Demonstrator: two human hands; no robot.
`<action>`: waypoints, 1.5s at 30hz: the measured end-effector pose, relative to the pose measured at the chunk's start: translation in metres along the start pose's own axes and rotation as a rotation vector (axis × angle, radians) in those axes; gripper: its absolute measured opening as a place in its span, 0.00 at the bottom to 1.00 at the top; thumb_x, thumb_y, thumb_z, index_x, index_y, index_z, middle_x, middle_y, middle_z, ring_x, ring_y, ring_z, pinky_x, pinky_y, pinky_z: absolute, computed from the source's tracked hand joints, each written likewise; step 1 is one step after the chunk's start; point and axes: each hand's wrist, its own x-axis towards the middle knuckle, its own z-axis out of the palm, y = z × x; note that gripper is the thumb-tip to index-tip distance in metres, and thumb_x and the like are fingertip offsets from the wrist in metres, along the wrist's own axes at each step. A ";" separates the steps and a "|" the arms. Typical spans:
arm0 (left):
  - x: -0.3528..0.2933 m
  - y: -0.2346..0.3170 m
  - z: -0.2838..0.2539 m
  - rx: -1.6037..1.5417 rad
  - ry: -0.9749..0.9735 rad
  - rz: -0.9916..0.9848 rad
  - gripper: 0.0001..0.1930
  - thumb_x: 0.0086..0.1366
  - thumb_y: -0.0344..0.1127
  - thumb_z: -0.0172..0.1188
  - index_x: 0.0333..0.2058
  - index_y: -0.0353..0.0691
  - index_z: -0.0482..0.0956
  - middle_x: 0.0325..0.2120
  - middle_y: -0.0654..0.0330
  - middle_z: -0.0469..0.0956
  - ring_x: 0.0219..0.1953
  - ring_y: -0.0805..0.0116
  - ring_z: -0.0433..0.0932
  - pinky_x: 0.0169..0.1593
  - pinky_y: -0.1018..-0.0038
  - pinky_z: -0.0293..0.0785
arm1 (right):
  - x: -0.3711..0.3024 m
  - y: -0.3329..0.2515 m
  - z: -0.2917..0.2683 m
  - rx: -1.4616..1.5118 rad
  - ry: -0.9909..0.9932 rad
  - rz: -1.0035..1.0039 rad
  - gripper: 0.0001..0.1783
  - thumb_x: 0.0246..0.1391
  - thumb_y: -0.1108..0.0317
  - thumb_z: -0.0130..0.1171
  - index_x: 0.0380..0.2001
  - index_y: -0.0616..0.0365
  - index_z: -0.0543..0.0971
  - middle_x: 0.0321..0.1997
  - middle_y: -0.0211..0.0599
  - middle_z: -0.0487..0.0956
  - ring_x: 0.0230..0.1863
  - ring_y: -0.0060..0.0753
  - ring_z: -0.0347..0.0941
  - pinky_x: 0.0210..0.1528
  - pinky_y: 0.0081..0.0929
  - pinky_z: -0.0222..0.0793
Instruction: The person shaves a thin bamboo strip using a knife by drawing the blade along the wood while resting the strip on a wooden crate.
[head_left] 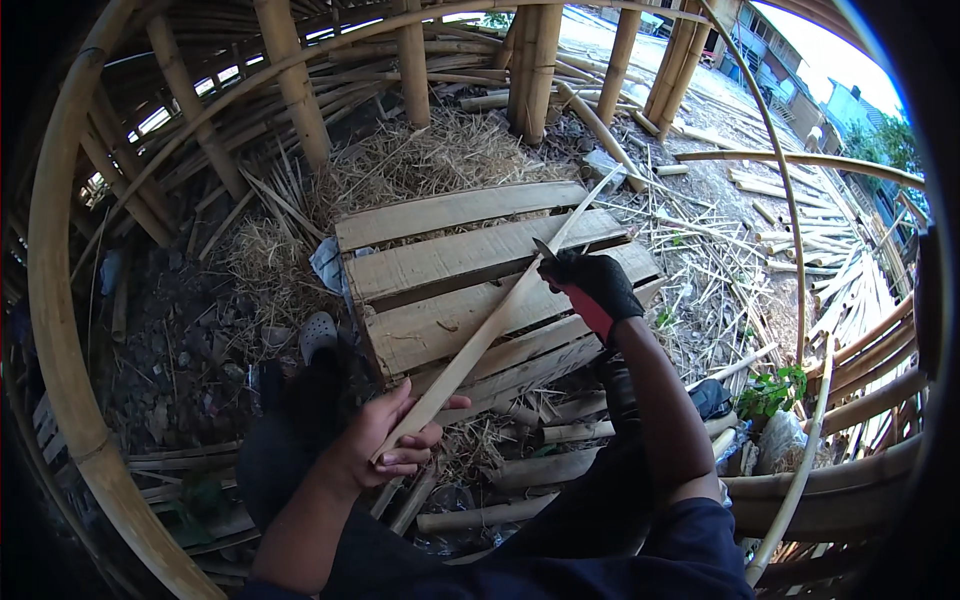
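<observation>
A long, pale bamboo strip (484,335) slants across a slatted wooden crate (420,272), its far end reaching past the crate's back right corner. My bare left hand (385,435) is wrapped round the strip's near end. On my right hand (597,290) is a black and red glove, its fingers closed round a knife. The knife's dark blade (543,248) sticks out to the left and lies across the strip, seemingly touching it. Its handle is hidden inside the glove.
Bamboo posts (413,65) stand beyond the crate, with dry shavings (430,155) heaped before them. A thick bamboo pole (62,270) curves along the left. Split bamboo pieces (800,200) litter the ground at right. A clog (318,335) sits by the crate's left side.
</observation>
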 end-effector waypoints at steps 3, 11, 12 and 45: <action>0.003 -0.002 0.003 0.008 0.021 -0.019 0.28 0.79 0.49 0.32 0.64 0.30 0.56 0.16 0.68 0.60 0.09 0.83 0.57 0.11 0.87 0.58 | 0.002 -0.005 0.000 0.298 -0.177 0.258 0.17 0.65 0.56 0.50 0.38 0.51 0.85 0.35 0.41 0.84 0.36 0.44 0.79 0.43 0.35 0.72; -0.001 0.001 0.008 0.118 0.120 -0.019 0.23 0.79 0.48 0.32 0.57 0.35 0.63 0.14 0.71 0.57 0.07 0.85 0.55 0.10 0.86 0.57 | 0.025 0.004 0.021 0.207 -0.268 0.387 0.34 0.66 0.37 0.40 0.35 0.55 0.84 0.34 0.51 0.82 0.38 0.54 0.78 0.46 0.43 0.69; -0.001 0.000 0.008 0.063 0.117 -0.025 0.23 0.79 0.47 0.32 0.58 0.33 0.62 0.13 0.70 0.58 0.06 0.84 0.56 0.09 0.86 0.57 | 0.028 0.006 0.026 0.190 -0.283 0.400 0.36 0.66 0.36 0.39 0.34 0.57 0.84 0.32 0.52 0.82 0.37 0.55 0.79 0.45 0.44 0.70; -0.002 -0.006 -0.008 0.004 0.130 -0.033 0.24 0.79 0.43 0.32 0.64 0.35 0.60 0.12 0.70 0.58 0.06 0.82 0.57 0.09 0.85 0.57 | -0.002 -0.079 0.022 0.406 -0.600 0.121 0.34 0.69 0.41 0.39 0.36 0.61 0.82 0.31 0.54 0.81 0.31 0.53 0.76 0.40 0.43 0.71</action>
